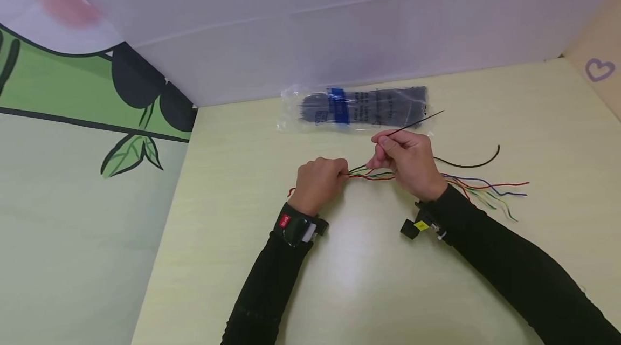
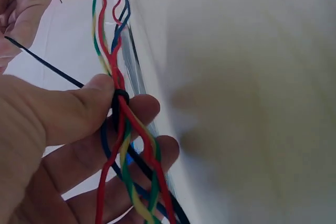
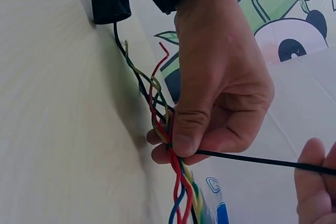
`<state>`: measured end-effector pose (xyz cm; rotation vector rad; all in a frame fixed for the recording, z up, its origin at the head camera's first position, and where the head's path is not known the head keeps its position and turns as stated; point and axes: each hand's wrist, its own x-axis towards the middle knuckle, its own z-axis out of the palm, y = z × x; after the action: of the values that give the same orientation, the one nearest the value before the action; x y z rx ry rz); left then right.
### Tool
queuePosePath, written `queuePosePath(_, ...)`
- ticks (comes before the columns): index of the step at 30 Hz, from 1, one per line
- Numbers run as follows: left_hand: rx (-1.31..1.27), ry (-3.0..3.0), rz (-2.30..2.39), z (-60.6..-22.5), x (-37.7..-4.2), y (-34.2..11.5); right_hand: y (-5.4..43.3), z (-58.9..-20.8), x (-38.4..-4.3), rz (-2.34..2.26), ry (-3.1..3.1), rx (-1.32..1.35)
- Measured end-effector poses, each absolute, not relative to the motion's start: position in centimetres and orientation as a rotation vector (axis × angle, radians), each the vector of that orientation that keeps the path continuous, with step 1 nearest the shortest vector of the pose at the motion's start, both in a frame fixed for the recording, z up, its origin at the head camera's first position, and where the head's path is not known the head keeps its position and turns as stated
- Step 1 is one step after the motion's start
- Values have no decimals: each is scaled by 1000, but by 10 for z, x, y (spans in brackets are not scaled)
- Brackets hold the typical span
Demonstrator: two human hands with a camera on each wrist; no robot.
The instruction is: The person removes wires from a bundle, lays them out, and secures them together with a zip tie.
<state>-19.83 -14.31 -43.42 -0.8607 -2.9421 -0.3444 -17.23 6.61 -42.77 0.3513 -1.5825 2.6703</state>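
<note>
A bundle of wires [image 1: 368, 177] in red, blue, black and green-yellow runs crosswise in front of me. My left hand [image 1: 320, 184] pinches the bundle between thumb and fingers, right at a black cable tie looped round it [image 2: 121, 96]. From that loop the tie's thin tail [image 3: 247, 158] stretches taut to my right hand [image 1: 407, 164]. Thumb and fingers of the right hand pinch this tail, and its free end [image 1: 427, 118] sticks out past them. In the right wrist view the left hand [image 3: 220, 77] fills the middle, with the right fingers [image 3: 312, 182] at the edge.
Behind the hands lies a clear plastic bag of black cable ties [image 1: 378, 107] with a blue band, close to the white back wall [image 1: 339, 38]. Loose wire ends [image 1: 490, 190] fan out to the right. A painted panel [image 1: 87, 172] stands left of the pale table [image 1: 233, 259].
</note>
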Motion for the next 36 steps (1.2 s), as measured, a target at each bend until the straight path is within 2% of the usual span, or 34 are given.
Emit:
queuePosePath(17,-975,-2934,-452,-429,-193,-134,83,-419,-166,2658,-1805,393)
queuePosePath(25,-984,-2917,-417,-433,-195,-139,82,-410,-167,2550,-1799,293)
queuePosePath(30,-973,-2951,-461,-435,-196,-150,97,-412,-165,2195,-2402,302)
queuePosePath(36,-879,-2971,-730,-435,-205,-170,109,-434,-174,1118,-3164,499)
